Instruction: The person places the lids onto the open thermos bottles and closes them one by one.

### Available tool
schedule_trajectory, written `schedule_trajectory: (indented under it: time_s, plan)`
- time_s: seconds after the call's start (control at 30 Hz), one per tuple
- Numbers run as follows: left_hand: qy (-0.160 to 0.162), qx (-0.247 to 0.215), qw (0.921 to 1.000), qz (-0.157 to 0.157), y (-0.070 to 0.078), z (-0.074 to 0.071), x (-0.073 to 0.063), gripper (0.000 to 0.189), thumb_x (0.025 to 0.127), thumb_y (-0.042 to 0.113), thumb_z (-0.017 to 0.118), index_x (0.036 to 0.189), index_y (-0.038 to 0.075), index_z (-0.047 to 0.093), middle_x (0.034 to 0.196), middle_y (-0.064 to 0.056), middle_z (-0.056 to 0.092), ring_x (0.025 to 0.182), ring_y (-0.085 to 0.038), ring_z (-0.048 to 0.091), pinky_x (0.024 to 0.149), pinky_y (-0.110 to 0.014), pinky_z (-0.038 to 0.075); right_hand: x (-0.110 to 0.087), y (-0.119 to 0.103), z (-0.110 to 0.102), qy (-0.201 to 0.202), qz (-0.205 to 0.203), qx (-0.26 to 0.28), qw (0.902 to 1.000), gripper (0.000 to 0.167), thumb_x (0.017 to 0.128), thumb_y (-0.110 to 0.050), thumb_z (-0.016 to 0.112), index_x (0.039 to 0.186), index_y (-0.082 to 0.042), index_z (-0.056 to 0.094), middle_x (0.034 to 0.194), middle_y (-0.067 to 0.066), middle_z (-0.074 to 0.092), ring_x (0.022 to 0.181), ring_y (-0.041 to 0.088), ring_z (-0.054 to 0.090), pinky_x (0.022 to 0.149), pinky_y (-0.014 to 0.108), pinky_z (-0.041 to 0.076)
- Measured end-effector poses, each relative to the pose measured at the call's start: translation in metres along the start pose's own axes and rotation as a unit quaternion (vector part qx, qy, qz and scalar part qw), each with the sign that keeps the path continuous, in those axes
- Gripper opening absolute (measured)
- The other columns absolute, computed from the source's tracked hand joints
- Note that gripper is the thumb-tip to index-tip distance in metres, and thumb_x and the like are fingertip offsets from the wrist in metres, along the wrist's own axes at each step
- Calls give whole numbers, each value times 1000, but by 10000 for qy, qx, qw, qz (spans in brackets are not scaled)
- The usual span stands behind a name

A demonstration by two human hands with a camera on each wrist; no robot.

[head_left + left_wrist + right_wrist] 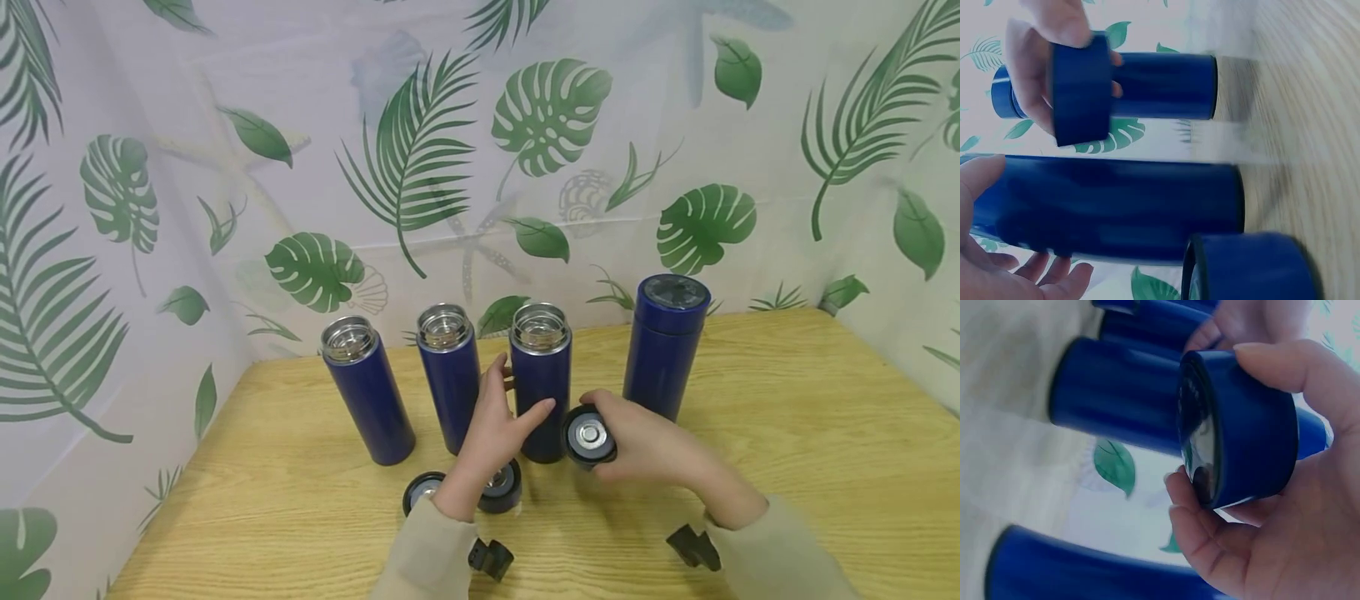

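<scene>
My right hand (pixel 645 437) grips a dark blue bottle lid (pixel 1250 428) between thumb and fingers. In the head view its inner side, with a round metal centre, faces up at me. Beside the third blue bottle (pixel 542 367), which stands upright with no lid, is my left hand (pixel 495 425), thumb spread across its front and fingers at its left side. In the left wrist view those fingers look loosely bent, not wrapped round the bottle (pixel 1116 206). Two more lidless bottles stand to the left, one in the middle (pixel 450 383) and one farther left (pixel 369 400).
A fourth blue bottle (pixel 667 350) with its lid on stands at the right, behind my right hand. Two loose lids lie inner side up near my left wrist, one at left (pixel 423 487) and another (pixel 502 487). A leaf-patterned cloth (pixel 450 167) hangs behind the wooden table (pixel 300 517).
</scene>
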State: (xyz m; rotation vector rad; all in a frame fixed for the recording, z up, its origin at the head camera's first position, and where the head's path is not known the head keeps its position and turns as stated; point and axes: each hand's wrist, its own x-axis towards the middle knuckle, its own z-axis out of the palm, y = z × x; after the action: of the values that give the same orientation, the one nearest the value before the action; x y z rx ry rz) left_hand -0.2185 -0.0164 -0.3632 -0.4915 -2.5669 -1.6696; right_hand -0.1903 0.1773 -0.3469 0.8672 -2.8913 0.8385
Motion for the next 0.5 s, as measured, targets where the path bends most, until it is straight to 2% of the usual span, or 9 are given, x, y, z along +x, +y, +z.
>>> schedule_trajectory:
  time_s: [0.2, 0.33, 0.5]
  plan:
    - [15, 248, 9996, 131, 1, 1, -1, 71, 83, 31, 62, 136, 5, 23, 129, -14, 30, 116, -29, 37, 92, -42, 35, -3, -1, -13, 848, 247, 50, 9961, 69, 60, -9, 75, 114, 11, 37, 101, 20, 54, 90, 28, 54, 77, 43, 43]
    - [11, 246, 9996, 163, 0, 1, 0, 66, 83, 31, 62, 133, 4, 27, 132, -14, 33, 120, -28, 35, 94, -42, 33, -3, -2, -17, 1458, 450, 162, 9882, 73, 61, -11, 77, 115, 11, 34, 101, 26, 52, 89, 33, 54, 76, 46, 43]
    - [-54, 51, 9998, 188, -2, 1, 2, 63, 84, 29, 62, 131, 4, 28, 132, -14, 37, 120, -28, 37, 94, -43, 33, -4, -8, -22, 1933, 709, 613, 9767, 77, 63, -10, 77, 119, 11, 27, 105, 30, 48, 93, 38, 52, 80, 50, 40]
